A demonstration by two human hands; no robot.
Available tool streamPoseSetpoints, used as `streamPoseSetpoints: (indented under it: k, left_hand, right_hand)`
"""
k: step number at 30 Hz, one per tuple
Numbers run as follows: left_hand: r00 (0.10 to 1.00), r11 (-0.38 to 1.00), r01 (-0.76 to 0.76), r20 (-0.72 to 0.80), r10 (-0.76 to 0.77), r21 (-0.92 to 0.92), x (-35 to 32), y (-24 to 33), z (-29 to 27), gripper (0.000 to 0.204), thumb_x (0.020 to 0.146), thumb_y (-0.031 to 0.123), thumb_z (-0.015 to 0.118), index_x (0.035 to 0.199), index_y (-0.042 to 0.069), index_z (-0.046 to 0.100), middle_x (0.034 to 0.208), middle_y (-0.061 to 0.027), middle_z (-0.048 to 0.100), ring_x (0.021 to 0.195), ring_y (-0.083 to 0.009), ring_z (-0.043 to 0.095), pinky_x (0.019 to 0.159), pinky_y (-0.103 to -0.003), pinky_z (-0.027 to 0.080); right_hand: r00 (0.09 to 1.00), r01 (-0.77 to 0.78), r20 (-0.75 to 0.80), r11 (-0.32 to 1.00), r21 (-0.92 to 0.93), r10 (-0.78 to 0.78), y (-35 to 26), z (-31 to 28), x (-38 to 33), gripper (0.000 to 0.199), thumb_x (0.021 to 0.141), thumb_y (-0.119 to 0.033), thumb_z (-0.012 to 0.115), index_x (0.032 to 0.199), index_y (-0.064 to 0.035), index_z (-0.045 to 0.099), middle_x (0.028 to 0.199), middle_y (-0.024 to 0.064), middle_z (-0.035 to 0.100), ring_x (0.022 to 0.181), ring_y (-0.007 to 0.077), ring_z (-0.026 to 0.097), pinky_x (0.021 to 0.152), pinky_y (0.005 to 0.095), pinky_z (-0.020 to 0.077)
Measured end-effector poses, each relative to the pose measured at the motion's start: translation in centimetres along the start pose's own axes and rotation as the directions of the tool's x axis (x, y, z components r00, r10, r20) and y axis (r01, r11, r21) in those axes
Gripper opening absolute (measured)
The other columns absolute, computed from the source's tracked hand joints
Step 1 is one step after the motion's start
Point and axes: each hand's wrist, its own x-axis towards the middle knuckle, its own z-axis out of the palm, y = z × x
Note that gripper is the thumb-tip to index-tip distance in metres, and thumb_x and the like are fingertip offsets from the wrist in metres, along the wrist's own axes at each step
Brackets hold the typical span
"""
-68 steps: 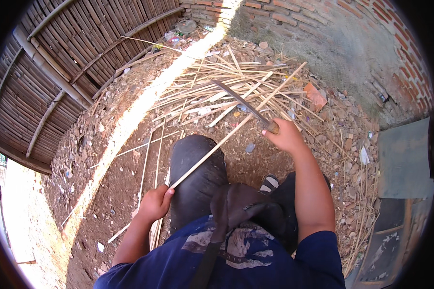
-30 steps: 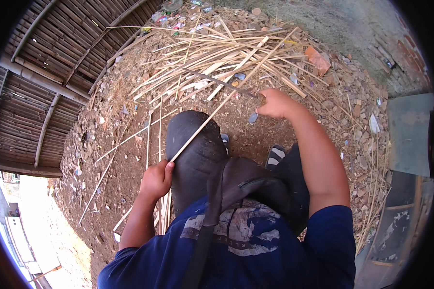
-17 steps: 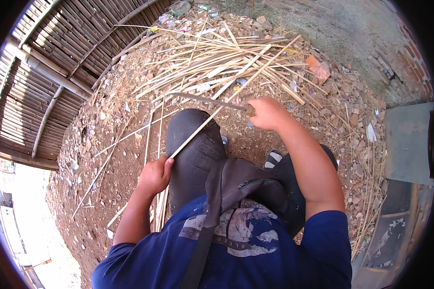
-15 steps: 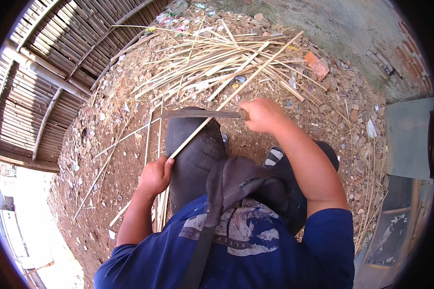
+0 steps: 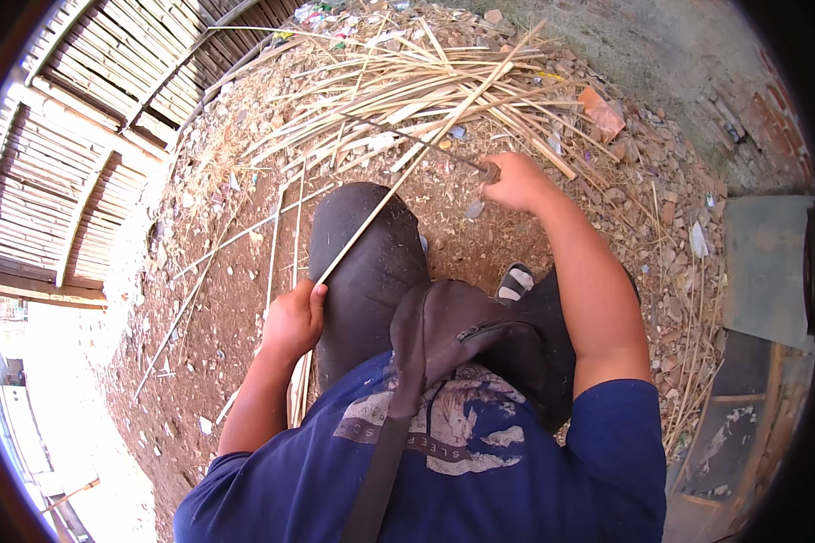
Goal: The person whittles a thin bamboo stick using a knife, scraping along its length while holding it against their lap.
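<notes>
My left hand (image 5: 292,319) is closed round the near end of a long pale bamboo strip (image 5: 371,214), beside my left knee. The strip slants up and away to the right, over the dark trouser leg (image 5: 362,244), and its far end overlaps a pile of similar strips (image 5: 407,109). In my right hand (image 5: 516,184) is the handle of a long knife (image 5: 457,158), held out past my knees. Its thin blade points to the far left and crosses the strip in view; whether the two touch, I cannot tell.
Rubble and litter cover the bare earth, with an orange brick piece (image 5: 601,112) right of the pile. A bamboo slat panel (image 5: 127,72) stands at the left, a plastered wall (image 5: 661,54) at the back and a grey panel (image 5: 768,267) at the right. A black bag (image 5: 462,326) hangs across my lap.
My right hand has moved away and a little right with the knife, whose blade has slid farther along the strip and turned edge-on. My left hand keeps its grip and has barely moved.
</notes>
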Motion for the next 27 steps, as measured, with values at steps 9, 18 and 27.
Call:
streamPoseSetpoints:
  k: [9, 18, 27]
  left_hand:
    - [0.999, 1.000, 0.007, -0.037, -0.007, 0.006, 0.8, -1.2, 0.6, 0.038, 0.107, 0.035, 0.047, 0.091, 0.002, 0.055, 0.077, -0.0273, 0.065, 0.076, -0.0514, 0.063, 0.069, -0.061, 0.048]
    - [0.998, 0.998, -0.054, -0.035, 0.055, 0.033, 1.4, -1.2, 0.0, 0.036, 0.107, 0.034, 0.048, 0.090, 0.002, 0.054, 0.073, -0.0271, 0.064, 0.073, -0.0504, 0.063, 0.067, -0.060, 0.048]
    - [0.997, 0.998, -0.057, -0.044, 0.057, 0.012, 1.5, -1.1, 0.7, 0.035, 0.107, 0.034, 0.049, 0.090, 0.003, 0.052, 0.072, -0.0267, 0.063, 0.072, -0.0504, 0.063, 0.065, -0.060, 0.047]
  right_hand:
    - [0.985, 0.114, -0.089, 0.953, -0.281, -0.145, -3.4, 0.7, -1.1, 0.022, 0.076, -0.018, 0.071, 0.095, -0.0068, 0.072, 0.089, 0.0176, 0.073, 0.086, 0.0387, 0.070, 0.076, 0.0472, 0.0554]
    - [0.994, 0.033, -0.103, 0.990, -0.137, -0.048, -0.5, 0.9, 0.2, 0.029, 0.080, -0.023, 0.071, 0.102, -0.0053, 0.070, 0.095, 0.0194, 0.073, 0.092, 0.0376, 0.070, 0.083, 0.0458, 0.0558]
    - [0.971, 0.098, -0.186, 0.959, -0.265, -0.151, -0.5, 0.7, -0.9, 0.034, 0.082, -0.029, 0.078, 0.101, -0.0030, 0.067, 0.086, 0.0213, 0.070, 0.085, 0.0431, 0.068, 0.075, 0.0508, 0.0527]
